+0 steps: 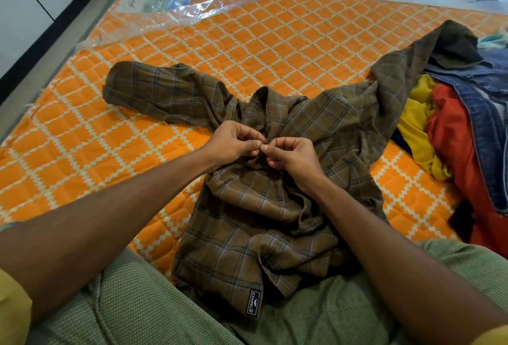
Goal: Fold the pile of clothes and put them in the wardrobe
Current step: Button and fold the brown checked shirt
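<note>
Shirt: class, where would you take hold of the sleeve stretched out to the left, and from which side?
Probably best to pinch the sleeve at its outer end, coming from the left and above. It lies flat and free on the mattress, pointing away from the shirt, whose middle the left hand and right hand pinch.

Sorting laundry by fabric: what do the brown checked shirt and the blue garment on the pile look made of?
The brown checked shirt looks like soft woven cotton or a blend, matte, creasing limply. The blue garment looks like denim: faded wash, thick stitched seams.
</note>
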